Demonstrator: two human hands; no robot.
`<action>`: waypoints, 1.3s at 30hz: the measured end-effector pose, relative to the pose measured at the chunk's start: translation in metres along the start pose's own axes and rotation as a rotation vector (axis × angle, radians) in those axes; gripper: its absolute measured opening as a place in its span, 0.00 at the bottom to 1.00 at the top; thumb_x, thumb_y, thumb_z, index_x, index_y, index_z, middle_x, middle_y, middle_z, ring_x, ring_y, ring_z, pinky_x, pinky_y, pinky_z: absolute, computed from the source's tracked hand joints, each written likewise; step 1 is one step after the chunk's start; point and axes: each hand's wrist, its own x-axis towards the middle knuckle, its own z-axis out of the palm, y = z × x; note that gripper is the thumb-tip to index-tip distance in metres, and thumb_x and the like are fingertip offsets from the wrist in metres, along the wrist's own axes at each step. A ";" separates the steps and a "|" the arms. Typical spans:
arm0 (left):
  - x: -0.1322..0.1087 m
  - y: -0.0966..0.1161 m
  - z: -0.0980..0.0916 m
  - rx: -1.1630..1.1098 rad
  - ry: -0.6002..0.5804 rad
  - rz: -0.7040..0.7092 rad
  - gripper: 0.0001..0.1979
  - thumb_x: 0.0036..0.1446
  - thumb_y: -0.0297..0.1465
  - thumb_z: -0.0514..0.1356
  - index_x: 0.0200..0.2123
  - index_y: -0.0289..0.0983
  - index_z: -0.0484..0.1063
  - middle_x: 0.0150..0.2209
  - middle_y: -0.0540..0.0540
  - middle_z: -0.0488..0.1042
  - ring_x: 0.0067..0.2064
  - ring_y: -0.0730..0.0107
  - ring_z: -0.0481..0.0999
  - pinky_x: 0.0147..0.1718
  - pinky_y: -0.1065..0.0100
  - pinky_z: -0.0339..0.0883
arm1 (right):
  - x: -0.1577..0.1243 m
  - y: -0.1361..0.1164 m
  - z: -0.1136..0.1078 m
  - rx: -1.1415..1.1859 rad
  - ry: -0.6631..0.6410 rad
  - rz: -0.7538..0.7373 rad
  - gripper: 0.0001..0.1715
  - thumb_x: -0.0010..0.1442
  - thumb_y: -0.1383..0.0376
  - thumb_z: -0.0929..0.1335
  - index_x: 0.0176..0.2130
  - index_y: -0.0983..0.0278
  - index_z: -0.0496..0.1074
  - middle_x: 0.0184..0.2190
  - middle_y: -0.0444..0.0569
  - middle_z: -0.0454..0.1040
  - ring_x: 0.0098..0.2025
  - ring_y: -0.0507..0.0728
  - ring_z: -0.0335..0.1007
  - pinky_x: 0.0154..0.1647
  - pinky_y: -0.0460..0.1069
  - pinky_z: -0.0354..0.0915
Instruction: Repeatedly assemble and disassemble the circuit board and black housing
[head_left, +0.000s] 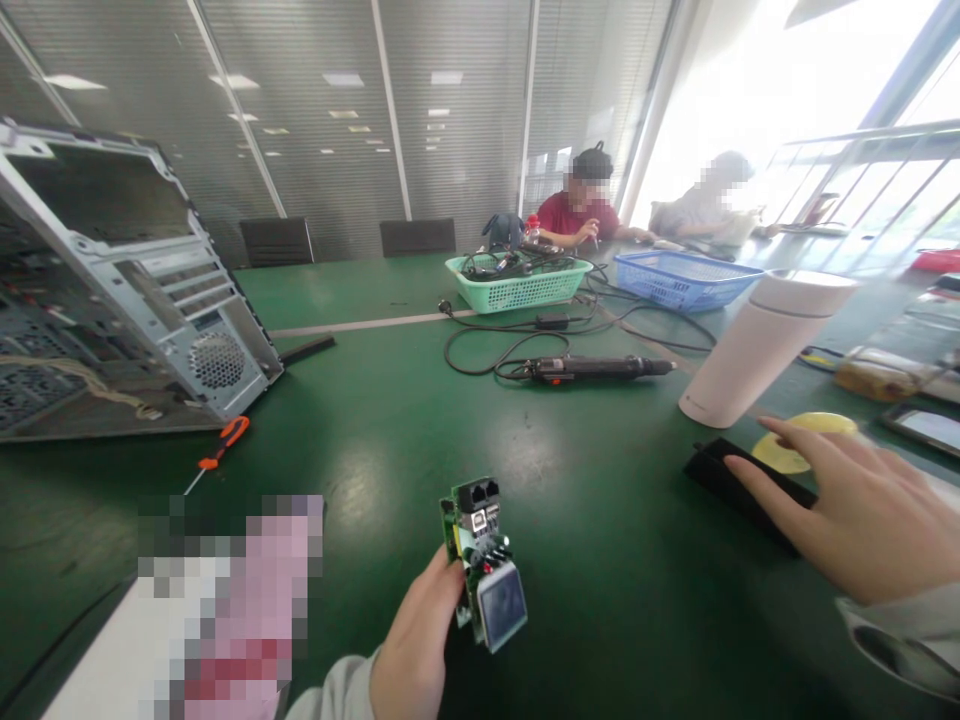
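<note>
My left hand [420, 630] is closed on a small green circuit board [484, 550]. The board carries dark twin sockets at its top, a square port, and a little grey screen at its lower end. It is held upright above the table, my thumb hidden behind its edge. At the right, my right hand [862, 500] reaches over a long black plastic piece [750, 490], with thumb and forefinger spread apart. The thumb is at the piece; whether it presses on it I cannot tell. A yellow disc [821, 435] lies just beyond, partly behind my fingers.
An open computer case [217, 330] stands left, near an orange-handled screwdriver [225, 445]. Ahead lie a corded electric screwdriver [600, 369], a green basket [517, 290] of cables and a blue basket [682, 285]. A pale tumbler [761, 350] stands right. Two people sit beyond.
</note>
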 end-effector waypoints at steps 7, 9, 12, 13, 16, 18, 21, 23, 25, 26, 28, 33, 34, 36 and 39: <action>0.001 0.024 0.014 -0.084 -0.075 -0.058 0.15 0.58 0.40 0.64 0.46 0.40 0.74 0.42 0.46 0.82 0.46 0.59 0.80 0.46 0.64 0.73 | 0.003 -0.079 -0.030 0.311 0.312 -0.304 0.22 0.69 0.58 0.60 0.56 0.69 0.64 0.45 0.60 0.71 0.47 0.68 0.69 0.47 0.63 0.67; 0.001 0.029 0.015 0.032 -0.127 0.011 0.11 0.56 0.34 0.65 0.43 0.40 0.73 0.39 0.47 0.79 0.41 0.62 0.80 0.41 0.66 0.74 | -0.005 -0.099 -0.034 0.385 0.302 -0.393 0.22 0.69 0.60 0.61 0.58 0.68 0.62 0.48 0.59 0.70 0.52 0.66 0.66 0.50 0.61 0.65; -0.002 0.033 0.015 0.317 -0.139 0.181 0.08 0.51 0.27 0.64 0.36 0.40 0.73 0.34 0.50 0.72 0.35 0.65 0.76 0.35 0.66 0.72 | -0.021 -0.121 -0.035 0.464 0.245 -0.520 0.24 0.70 0.57 0.61 0.60 0.66 0.62 0.54 0.56 0.68 0.60 0.63 0.60 0.56 0.58 0.63; -0.003 0.033 0.014 0.412 -0.133 0.248 0.08 0.50 0.26 0.64 0.35 0.40 0.72 0.32 0.51 0.70 0.34 0.66 0.75 0.34 0.66 0.71 | -0.026 -0.127 -0.035 0.487 0.250 -0.555 0.24 0.70 0.56 0.60 0.60 0.64 0.63 0.55 0.54 0.68 0.61 0.62 0.59 0.58 0.57 0.61; -0.006 0.033 0.014 0.639 -0.152 0.446 0.12 0.47 0.24 0.64 0.37 0.41 0.72 0.32 0.51 0.68 0.33 0.65 0.73 0.32 0.66 0.71 | -0.035 -0.143 -0.031 0.564 0.317 -0.617 0.21 0.70 0.55 0.59 0.55 0.59 0.69 0.55 0.45 0.71 0.63 0.57 0.58 0.66 0.54 0.53; -0.008 0.032 0.014 0.748 -0.161 0.579 0.15 0.48 0.24 0.64 0.41 0.40 0.71 0.33 0.50 0.69 0.33 0.64 0.74 0.32 0.66 0.72 | -0.036 -0.149 -0.028 0.601 0.341 -0.651 0.20 0.71 0.55 0.59 0.53 0.58 0.71 0.53 0.40 0.73 0.62 0.55 0.59 0.69 0.52 0.48; -0.010 0.030 0.014 0.852 -0.143 0.731 0.15 0.51 0.26 0.65 0.43 0.40 0.70 0.33 0.49 0.69 0.33 0.64 0.74 0.31 0.66 0.72 | -0.037 -0.154 -0.024 0.619 0.358 -0.694 0.20 0.72 0.58 0.57 0.50 0.60 0.73 0.50 0.39 0.76 0.59 0.53 0.64 0.69 0.49 0.48; -0.012 0.029 0.015 0.875 -0.141 0.769 0.14 0.52 0.28 0.66 0.43 0.39 0.70 0.32 0.50 0.69 0.32 0.65 0.74 0.30 0.67 0.72 | -0.039 -0.156 -0.022 0.640 0.377 -0.691 0.20 0.72 0.61 0.57 0.49 0.62 0.74 0.47 0.40 0.78 0.56 0.53 0.67 0.67 0.48 0.52; -0.013 0.029 0.015 0.885 -0.148 0.786 0.14 0.53 0.30 0.66 0.43 0.40 0.69 0.32 0.50 0.68 0.31 0.65 0.74 0.29 0.68 0.72 | -0.042 -0.156 -0.021 0.670 0.370 -0.676 0.19 0.72 0.62 0.57 0.48 0.62 0.74 0.46 0.41 0.78 0.54 0.53 0.69 0.63 0.47 0.58; -0.013 0.029 0.015 0.890 -0.144 0.790 0.14 0.53 0.30 0.66 0.43 0.40 0.69 0.33 0.50 0.68 0.32 0.65 0.74 0.30 0.68 0.73 | -0.043 -0.156 -0.021 0.698 0.351 -0.658 0.19 0.72 0.61 0.57 0.48 0.62 0.73 0.45 0.42 0.78 0.54 0.53 0.69 0.60 0.47 0.61; -0.014 0.029 0.013 0.901 -0.117 0.792 0.18 0.52 0.31 0.66 0.46 0.40 0.67 0.37 0.48 0.67 0.36 0.63 0.75 0.34 0.67 0.75 | -0.045 -0.154 -0.020 0.792 0.266 -0.600 0.19 0.71 0.56 0.58 0.47 0.61 0.73 0.45 0.45 0.78 0.53 0.54 0.70 0.56 0.47 0.66; -0.012 0.026 0.008 0.873 -0.027 0.681 0.32 0.51 0.32 0.65 0.58 0.39 0.57 0.51 0.40 0.63 0.52 0.51 0.71 0.49 0.54 0.74 | -0.042 -0.147 -0.022 1.134 -0.261 -0.233 0.23 0.64 0.47 0.64 0.47 0.60 0.72 0.42 0.50 0.76 0.43 0.56 0.73 0.43 0.50 0.71; -0.011 0.025 0.007 0.850 -0.028 0.649 0.33 0.51 0.31 0.64 0.59 0.40 0.56 0.52 0.39 0.62 0.53 0.51 0.70 0.50 0.52 0.72 | -0.041 -0.147 -0.023 1.211 -0.380 -0.108 0.23 0.63 0.47 0.64 0.47 0.60 0.73 0.42 0.50 0.76 0.42 0.57 0.73 0.42 0.50 0.71; -0.011 0.025 0.007 0.809 -0.045 0.601 0.32 0.54 0.28 0.61 0.60 0.42 0.54 0.53 0.40 0.61 0.54 0.51 0.69 0.52 0.50 0.70 | -0.040 -0.147 -0.025 1.379 -0.587 0.159 0.26 0.61 0.45 0.65 0.44 0.61 0.75 0.41 0.50 0.77 0.42 0.58 0.74 0.43 0.51 0.71; -0.012 0.027 0.012 0.748 -0.035 0.556 0.27 0.57 0.26 0.56 0.59 0.45 0.57 0.52 0.43 0.61 0.54 0.54 0.68 0.53 0.52 0.68 | -0.036 -0.143 -0.024 1.500 -0.744 0.487 0.32 0.57 0.40 0.64 0.42 0.64 0.75 0.33 0.51 0.77 0.35 0.60 0.74 0.39 0.54 0.71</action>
